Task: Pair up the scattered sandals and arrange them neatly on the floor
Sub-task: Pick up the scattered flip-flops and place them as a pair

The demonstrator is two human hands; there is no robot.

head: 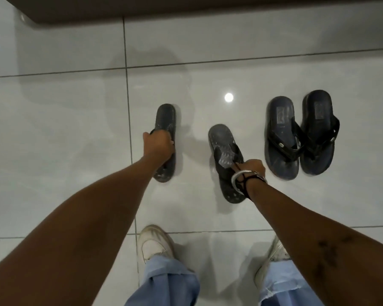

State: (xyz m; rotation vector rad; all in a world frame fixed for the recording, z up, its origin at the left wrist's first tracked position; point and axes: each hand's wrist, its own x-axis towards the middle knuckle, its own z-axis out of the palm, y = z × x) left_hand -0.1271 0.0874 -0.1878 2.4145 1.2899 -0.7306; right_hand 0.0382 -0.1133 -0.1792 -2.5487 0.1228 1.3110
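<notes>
Two worn grey-black sandals lie apart on the glossy white tile floor. My left hand (158, 144) grips the left grey sandal (165, 120) around its strap, with the heel pointing away from me. My right hand (253, 168) holds the strap of the right grey sandal (222, 138), which is tilted with its heel toward the upper left. To the right, a dark blue pair stands side by side: one blue sandal (281, 138) and its mate (318, 131), touching at the straps, heels pointing away.
A dark brown ledge or step (186, 9) runs across the top of the view. My two feet in white sneakers (154, 244) and light blue trousers stand at the bottom. A light reflection shines on the tiles between the sandals.
</notes>
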